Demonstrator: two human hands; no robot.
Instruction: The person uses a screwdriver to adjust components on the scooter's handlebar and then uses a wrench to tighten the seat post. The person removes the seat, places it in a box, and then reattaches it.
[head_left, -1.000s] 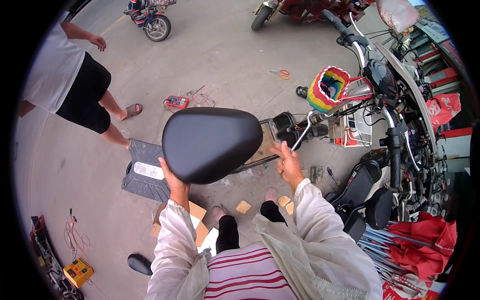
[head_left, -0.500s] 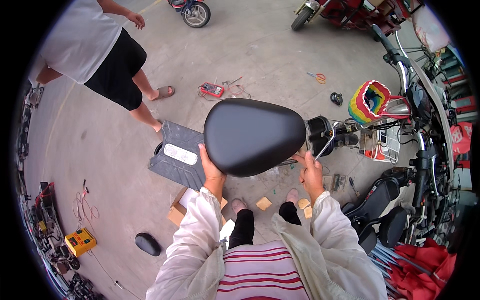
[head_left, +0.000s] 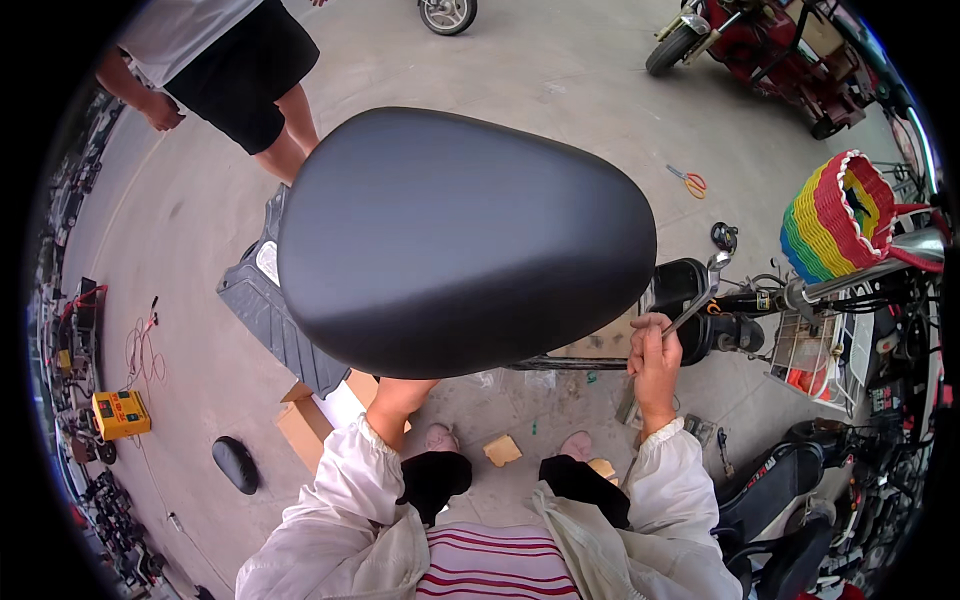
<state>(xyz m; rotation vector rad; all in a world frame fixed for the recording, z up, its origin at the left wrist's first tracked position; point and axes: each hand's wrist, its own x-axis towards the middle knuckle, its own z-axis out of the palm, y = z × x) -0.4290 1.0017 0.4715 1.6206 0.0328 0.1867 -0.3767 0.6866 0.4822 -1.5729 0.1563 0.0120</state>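
A large black padded seat (head_left: 465, 240) fills the middle of my view. My left hand (head_left: 398, 400) holds it from below, most of the fingers hidden under it. My right hand (head_left: 654, 360) grips a silver wrench (head_left: 695, 310) beside the seat's right end. Behind and under the seat lie a dark textured floorboard (head_left: 255, 305) and a bike frame (head_left: 555, 362) with a black plastic part (head_left: 677, 285). A rainbow woven basket (head_left: 825, 215) hangs at the right on the bike.
A person (head_left: 250, 75) stands upper left. A red tricycle (head_left: 750, 65) is upper right, orange-handled scissors (head_left: 690, 180) on the floor. A yellow charger (head_left: 120, 414), small black pad (head_left: 235, 465) and cardboard box (head_left: 305, 425) lie lower left. More bikes (head_left: 770, 480) crowd the right.
The black seat has risen closer to me and looks larger, now covering my left thumb. The wrench moved with my right hand. The standing person shows higher in the picture, and my view has shifted.
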